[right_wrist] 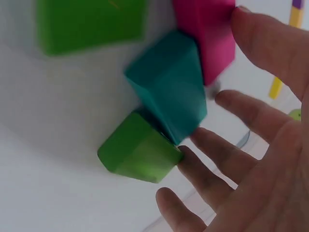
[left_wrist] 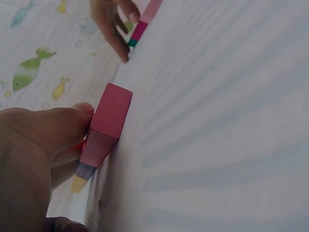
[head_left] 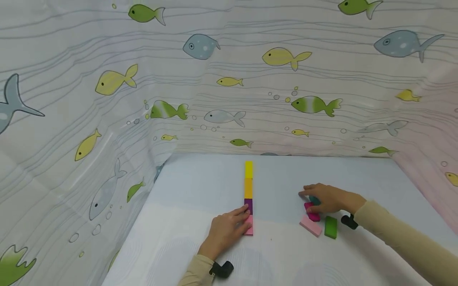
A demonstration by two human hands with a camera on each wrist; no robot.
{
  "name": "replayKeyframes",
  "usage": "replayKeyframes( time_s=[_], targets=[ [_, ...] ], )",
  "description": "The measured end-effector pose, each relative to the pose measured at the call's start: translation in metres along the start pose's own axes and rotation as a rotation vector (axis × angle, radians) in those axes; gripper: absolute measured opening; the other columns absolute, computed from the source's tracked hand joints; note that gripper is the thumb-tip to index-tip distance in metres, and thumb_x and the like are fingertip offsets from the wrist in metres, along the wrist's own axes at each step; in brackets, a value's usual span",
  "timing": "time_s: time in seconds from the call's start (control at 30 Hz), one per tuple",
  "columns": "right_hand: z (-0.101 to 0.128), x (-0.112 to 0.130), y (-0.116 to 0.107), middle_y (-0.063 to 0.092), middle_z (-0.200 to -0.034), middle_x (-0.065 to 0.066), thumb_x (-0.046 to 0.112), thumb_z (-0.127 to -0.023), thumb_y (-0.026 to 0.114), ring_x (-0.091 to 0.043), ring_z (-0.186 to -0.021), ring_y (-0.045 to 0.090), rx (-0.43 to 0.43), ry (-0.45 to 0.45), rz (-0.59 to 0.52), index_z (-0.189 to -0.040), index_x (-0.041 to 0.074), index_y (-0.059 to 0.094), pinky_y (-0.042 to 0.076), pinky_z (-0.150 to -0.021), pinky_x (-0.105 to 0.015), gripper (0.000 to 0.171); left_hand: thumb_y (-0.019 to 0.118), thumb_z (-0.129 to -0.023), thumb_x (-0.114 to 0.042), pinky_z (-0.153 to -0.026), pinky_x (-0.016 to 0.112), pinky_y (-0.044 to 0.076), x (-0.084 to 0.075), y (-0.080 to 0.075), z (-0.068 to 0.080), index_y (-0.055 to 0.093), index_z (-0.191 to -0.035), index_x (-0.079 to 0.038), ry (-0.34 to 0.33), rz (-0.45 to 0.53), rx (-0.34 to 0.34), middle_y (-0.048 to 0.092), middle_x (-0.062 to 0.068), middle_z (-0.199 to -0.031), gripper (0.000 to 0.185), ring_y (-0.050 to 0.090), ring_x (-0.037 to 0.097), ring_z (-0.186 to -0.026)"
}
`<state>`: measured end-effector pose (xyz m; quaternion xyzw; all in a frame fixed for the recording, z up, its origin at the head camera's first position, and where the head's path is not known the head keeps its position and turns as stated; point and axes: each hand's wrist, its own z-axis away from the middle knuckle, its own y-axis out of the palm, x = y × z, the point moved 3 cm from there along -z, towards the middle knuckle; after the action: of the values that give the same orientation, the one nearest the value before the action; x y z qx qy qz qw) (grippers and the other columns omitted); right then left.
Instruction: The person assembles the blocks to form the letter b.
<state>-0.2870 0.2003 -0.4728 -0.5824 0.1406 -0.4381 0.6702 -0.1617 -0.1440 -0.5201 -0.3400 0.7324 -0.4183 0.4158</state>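
A straight row of blocks lies on the table: yellow [head_left: 248, 169], orange [head_left: 248, 188], purple [head_left: 250, 202] and pink [head_left: 250, 230] at the near end. My left hand [head_left: 224, 230] rests at the row's left side, its fingers touching the purple and pink blocks. To the right, my right hand [head_left: 327, 197] spreads its fingers over a loose group. In the right wrist view its thumb touches a magenta block [right_wrist: 210, 41], and fingertips are at a teal block [right_wrist: 171, 82] and a small green block [right_wrist: 140, 152]. That small green block is hidden in the head view.
Nearer than the right hand lie a loose pink block [head_left: 310, 226] and a larger green block [head_left: 330, 227]. A fish-patterned curtain [head_left: 257, 91] hangs behind and beside the white table [head_left: 186, 194]. Each wrist wears a small black camera [head_left: 222, 269].
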Motion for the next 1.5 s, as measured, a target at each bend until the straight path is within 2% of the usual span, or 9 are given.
replayKeyframes(
  time_s=[0.2,0.43,0.63,0.83,0.97,1.07,1.17,1.5],
  targets=[
    [0.013,0.004,0.011,0.054,-0.156,-0.022,0.042,-0.092,0.081,-0.052,-0.140,0.050,-0.021,-0.013,0.008,-0.148,0.019,0.063,0.053,-0.100,-0.068,0.063,0.075,-0.098,-0.041,-0.065,0.031,0.057,0.001,0.001,0.002,0.076,-0.133,-0.022,-0.009,-0.007,0.004,0.067,-0.010,-0.147,0.040,0.077,0.027,-0.111],
    [0.026,0.006,0.017,0.055,-0.155,-0.022,0.046,-0.094,0.079,-0.051,-0.141,0.050,-0.072,-0.022,0.029,-0.149,0.016,0.062,0.050,-0.103,-0.071,0.065,0.076,-0.097,-0.039,-0.060,0.027,0.054,-0.001,0.000,0.002,0.077,-0.132,-0.021,0.005,-0.007,-0.020,0.069,-0.009,-0.145,0.040,0.079,0.028,-0.106],
    [0.034,0.005,0.024,0.058,-0.152,-0.020,0.050,-0.096,0.074,-0.048,-0.139,0.054,-0.140,-0.031,0.075,-0.149,0.013,0.062,0.050,-0.104,-0.069,0.066,0.078,-0.096,-0.037,-0.059,0.027,0.053,-0.002,0.001,0.001,0.078,-0.131,-0.019,0.022,-0.009,-0.043,0.070,-0.007,-0.143,0.039,0.079,0.029,-0.102],
    [0.038,0.005,0.031,0.062,-0.146,-0.018,0.050,-0.097,0.074,-0.043,-0.132,0.060,-0.213,-0.008,0.088,-0.145,0.012,0.064,0.053,-0.102,-0.065,0.063,0.077,-0.096,-0.039,-0.063,0.028,0.055,-0.002,0.000,0.001,0.077,-0.132,-0.020,0.008,-0.004,-0.027,0.069,-0.008,-0.145,0.041,0.078,0.028,-0.107],
    [0.037,0.005,0.034,0.066,-0.134,-0.014,0.050,-0.096,0.075,-0.033,-0.119,0.064,-0.307,-0.023,0.138,-0.138,0.008,0.068,0.058,-0.096,-0.056,0.059,0.076,-0.097,-0.040,-0.063,0.027,0.056,-0.003,0.000,0.001,0.076,-0.133,-0.019,0.003,0.011,-0.017,0.068,-0.007,-0.146,0.042,0.078,0.028,-0.109],
    [0.034,0.009,0.034,0.068,-0.122,-0.010,0.048,-0.096,0.076,-0.025,-0.108,0.061,-0.396,-0.050,0.176,-0.130,0.005,0.071,0.058,-0.089,-0.048,0.055,0.077,-0.097,-0.040,-0.064,0.028,0.056,-0.002,0.000,0.001,0.076,-0.133,-0.019,-0.002,0.018,-0.018,0.068,-0.007,-0.146,0.042,0.077,0.028,-0.111],
    [0.028,0.012,0.032,0.068,-0.114,-0.008,0.047,-0.095,0.078,-0.020,-0.100,0.058,-0.448,-0.053,0.193,-0.125,0.004,0.073,0.057,-0.082,-0.043,0.053,0.076,-0.097,-0.039,-0.064,0.029,0.056,-0.002,0.000,0.002,0.076,-0.133,-0.019,-0.004,0.023,-0.020,0.068,-0.007,-0.146,0.042,0.077,0.029,-0.111],
    [-0.001,0.013,0.028,0.065,-0.100,-0.007,0.046,-0.093,0.079,-0.020,-0.090,0.052,-0.451,0.017,0.174,-0.123,0.003,0.075,0.048,-0.070,-0.034,0.053,0.075,-0.097,-0.040,-0.065,0.030,0.057,-0.001,0.001,0.002,0.077,-0.133,-0.019,0.007,0.021,-0.025,0.069,-0.007,-0.145,0.041,0.078,0.028,-0.110]
  ],
)
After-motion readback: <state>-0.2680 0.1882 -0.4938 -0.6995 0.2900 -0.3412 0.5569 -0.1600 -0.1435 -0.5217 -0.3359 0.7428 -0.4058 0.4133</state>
